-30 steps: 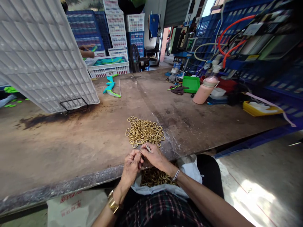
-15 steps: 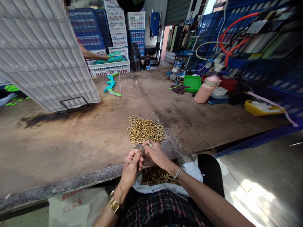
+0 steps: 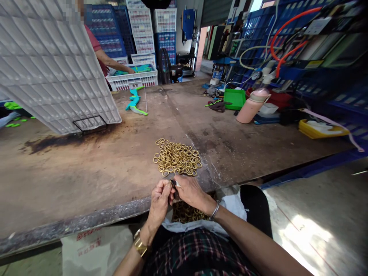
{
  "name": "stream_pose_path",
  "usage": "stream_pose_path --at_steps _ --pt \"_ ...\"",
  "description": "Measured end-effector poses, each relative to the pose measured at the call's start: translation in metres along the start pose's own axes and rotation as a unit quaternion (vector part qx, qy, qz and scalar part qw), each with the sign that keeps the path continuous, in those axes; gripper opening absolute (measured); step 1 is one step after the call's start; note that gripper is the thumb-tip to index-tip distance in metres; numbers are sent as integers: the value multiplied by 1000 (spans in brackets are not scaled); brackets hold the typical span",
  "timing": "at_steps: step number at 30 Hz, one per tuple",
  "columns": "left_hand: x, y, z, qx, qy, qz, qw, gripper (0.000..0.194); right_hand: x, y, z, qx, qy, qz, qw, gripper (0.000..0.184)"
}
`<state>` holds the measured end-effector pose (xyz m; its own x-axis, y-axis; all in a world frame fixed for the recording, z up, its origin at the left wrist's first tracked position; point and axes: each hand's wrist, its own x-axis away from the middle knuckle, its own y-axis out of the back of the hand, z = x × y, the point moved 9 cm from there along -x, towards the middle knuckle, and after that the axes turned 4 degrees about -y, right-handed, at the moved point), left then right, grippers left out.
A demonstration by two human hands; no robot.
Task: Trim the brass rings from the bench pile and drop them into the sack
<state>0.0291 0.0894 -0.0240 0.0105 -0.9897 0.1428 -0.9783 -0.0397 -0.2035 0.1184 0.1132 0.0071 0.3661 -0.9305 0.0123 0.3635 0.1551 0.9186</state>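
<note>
My left hand (image 3: 161, 196) is closed, pinching a small gold-coloured ring, mostly hidden by the fingertips, at the front edge of the table. My right hand (image 3: 192, 191) closes around a small tool (image 3: 178, 184) with a pale grip and a dark tip. That tip meets the ring at the left fingertips; its exact kind is hidden. Just beyond both hands lies a pile of gold-coloured rings (image 3: 176, 156) on the wooden table (image 3: 115, 165). Below the edge, more rings (image 3: 186, 213) sit in a whitish sack (image 3: 235, 207) on my lap.
A tall pale ribbed panel (image 3: 66, 69) stands at left. Farther back lies a blue-green toy bow (image 3: 134, 100), near a white crate (image 3: 135, 80) where another person's arm (image 3: 112, 63) reaches in. At right are a pink bottle (image 3: 250, 108), a green tray (image 3: 235, 99) and a yellow tray (image 3: 322, 130).
My right hand has turned and come slightly down, bringing the tool's dark tip against the ring in my left fingers. The other person's hand has lowered into the crate.
</note>
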Motion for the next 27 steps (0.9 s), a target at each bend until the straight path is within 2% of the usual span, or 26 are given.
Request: stream_pose_path --at_steps 4,11,14,17,20,22,23,27 --pt "1 -1 -2 -27 -7 -2 1000 31 0 -2 0 16 -1 17 1000 15" --pt "4 1 -7 -83 -48 10 995 30 -4 -12 -1 46 -25 81 995 17" --pt "10 -1 -13 -94 -48 14 994 29 -9 -11 -8 60 -47 81 994 19" --pt "13 -8 -19 -49 -46 35 997 28 -15 -9 -16 46 -68 66 994 21" --pt "11 -13 -18 67 -24 47 996 27 -18 -4 -20 -73 -93 28 993 16" --pt "8 -13 -15 135 -4 45 990 25 -16 -6 -22 -219 -114 25 969 22" --pt "7 -13 -14 159 5 44 986 25 -15 -11 -22 -296 -127 40 946 25" --pt "7 -14 -13 200 14 43 979 23 -5 -33 -8 -529 -156 147 821 27"
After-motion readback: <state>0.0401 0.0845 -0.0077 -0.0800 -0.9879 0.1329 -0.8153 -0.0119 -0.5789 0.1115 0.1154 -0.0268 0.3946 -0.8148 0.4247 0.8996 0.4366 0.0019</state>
